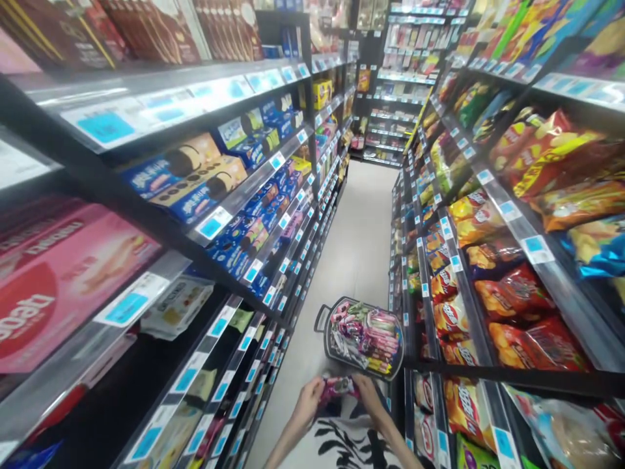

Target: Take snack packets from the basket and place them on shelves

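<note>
Both of my hands hold a small pink snack packet [338, 387] between them, low in front of my body. My left hand [311, 397] is closed on the packet's left end. On its right end, my right hand [366, 392] is closed too. Just beyond them on the floor stands a dark-rimmed shopping basket [332, 357] filled with many small wrapped snacks, mostly pink and purple. The basket's handle [319, 319] sticks out at its left side.
Shelves of boxed biscuits [195, 169] with blue price tags line the left side. Shelves with bags of chips [522, 293] rise on the right, close to the basket. A pale floor aisle [361, 234] runs between them to a back shelf [400, 78].
</note>
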A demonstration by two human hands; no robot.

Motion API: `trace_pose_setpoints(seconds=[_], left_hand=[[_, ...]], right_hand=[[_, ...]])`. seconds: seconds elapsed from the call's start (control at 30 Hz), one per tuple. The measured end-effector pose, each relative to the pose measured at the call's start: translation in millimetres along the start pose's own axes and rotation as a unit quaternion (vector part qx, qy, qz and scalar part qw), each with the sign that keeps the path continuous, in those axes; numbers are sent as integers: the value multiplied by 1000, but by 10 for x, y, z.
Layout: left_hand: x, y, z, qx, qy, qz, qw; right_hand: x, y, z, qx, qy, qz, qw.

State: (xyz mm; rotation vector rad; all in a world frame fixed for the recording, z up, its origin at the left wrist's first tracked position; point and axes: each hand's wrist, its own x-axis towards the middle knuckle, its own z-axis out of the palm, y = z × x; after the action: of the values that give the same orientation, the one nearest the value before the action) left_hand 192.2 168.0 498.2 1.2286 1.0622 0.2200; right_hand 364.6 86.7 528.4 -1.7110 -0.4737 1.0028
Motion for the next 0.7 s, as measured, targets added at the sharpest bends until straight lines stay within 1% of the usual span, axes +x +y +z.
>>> trace_pose_setpoints(seconds=[0.1,0.23,0.33,0.4,0.47,0.53,0.6,0.7], left_hand=[[68,267,24,-16,10,39,999],[153,712,37,-38,57,99,993],[208,1006,125,-68,63,130,987],[224,1143,224,-95,66,143,983],[201,1226,311,-113,70,152,979],[128,1261,340,-115,75,160,978],[8,1258,291,-104,83,166,977],[-223,1210,119,-17,120,193,974]], right_hand=[[110,-79,-137,-12,7,-33,999],[212,-308,-265,-14,12,-73,997],[207,-515,-292,5,37,-98,994],[164,-616,-265,22,67,-109,992],[99,-666,-210,40,101,-112,988],[19,-668,-148,54,127,-112,984],[-69,-639,-100,60,140,-113,982],[-194,-605,-59,56,131,-119,983]])
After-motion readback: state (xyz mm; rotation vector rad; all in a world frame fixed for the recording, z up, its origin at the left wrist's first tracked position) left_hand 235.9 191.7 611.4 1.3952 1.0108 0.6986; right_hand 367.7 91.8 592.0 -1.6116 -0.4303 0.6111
